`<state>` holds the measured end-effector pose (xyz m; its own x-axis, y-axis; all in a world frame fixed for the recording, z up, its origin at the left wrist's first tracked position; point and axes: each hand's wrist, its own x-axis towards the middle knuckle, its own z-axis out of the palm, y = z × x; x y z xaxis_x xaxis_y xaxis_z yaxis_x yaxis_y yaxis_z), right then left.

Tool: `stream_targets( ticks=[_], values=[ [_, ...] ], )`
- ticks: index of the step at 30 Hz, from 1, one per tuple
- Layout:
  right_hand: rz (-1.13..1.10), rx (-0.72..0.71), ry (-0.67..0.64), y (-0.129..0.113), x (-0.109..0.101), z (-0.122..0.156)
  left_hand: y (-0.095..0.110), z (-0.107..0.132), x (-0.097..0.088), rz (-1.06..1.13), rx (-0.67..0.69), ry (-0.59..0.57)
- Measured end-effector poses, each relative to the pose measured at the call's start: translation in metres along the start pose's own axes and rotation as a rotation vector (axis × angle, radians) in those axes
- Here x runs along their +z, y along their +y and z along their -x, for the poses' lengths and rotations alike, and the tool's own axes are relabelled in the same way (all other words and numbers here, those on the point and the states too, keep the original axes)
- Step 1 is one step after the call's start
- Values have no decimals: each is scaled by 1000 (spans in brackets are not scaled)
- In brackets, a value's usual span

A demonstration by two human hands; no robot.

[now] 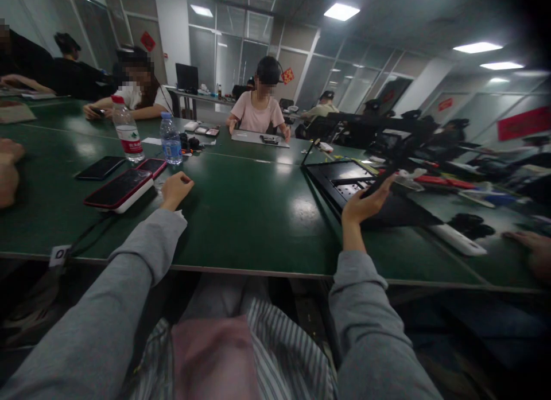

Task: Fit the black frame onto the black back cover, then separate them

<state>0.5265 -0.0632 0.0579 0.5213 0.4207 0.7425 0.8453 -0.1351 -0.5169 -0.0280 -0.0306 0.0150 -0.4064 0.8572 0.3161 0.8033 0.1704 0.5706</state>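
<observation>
My left hand [175, 190] rests on the green table [241, 216], its fingers curled into a loose fist with nothing visible in them. Just left of it lie a red-edged phone [123, 187] on a white block and a smaller red-edged device [151, 167]. My right hand [365, 208] grips the raised black bar of a flat black frame [344, 179], its thumb and fingers pressed against it. The frame has a grey inner panel with slots and lies tilted on the table's right side. What the frame is, I cannot tell.
A red-capped bottle [128, 130] and a blue-capped bottle [171, 139] stand beyond my left hand. A dark phone [100, 167] lies further left. A white bar [458, 239] and black cables [469, 225] lie right. A person opposite handles a grey panel [253, 139]; other people's hands show at both sides.
</observation>
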Motion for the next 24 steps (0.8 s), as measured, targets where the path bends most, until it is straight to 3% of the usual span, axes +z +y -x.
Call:
stream_targets(
  ticks=[5, 10, 15, 20, 24],
  values=[
    [-110, -146, -181, -21, 7, 6, 4, 2, -2, -30, -12, 3],
    [-233, -61, -280, -40, 8, 14, 2, -5, 3, 23, -18, 16],
    [-371, 28, -409, -36, 21, 15, -1, -11, 12, 191, 45, 71],
    [-483, 53, -604, -34, 34, 17, 0, -11, 15, 231, 53, -102],
    [-572, 138, -735, -34, 47, 21, -1, -11, 12, 133, 20, -115]
  ],
)
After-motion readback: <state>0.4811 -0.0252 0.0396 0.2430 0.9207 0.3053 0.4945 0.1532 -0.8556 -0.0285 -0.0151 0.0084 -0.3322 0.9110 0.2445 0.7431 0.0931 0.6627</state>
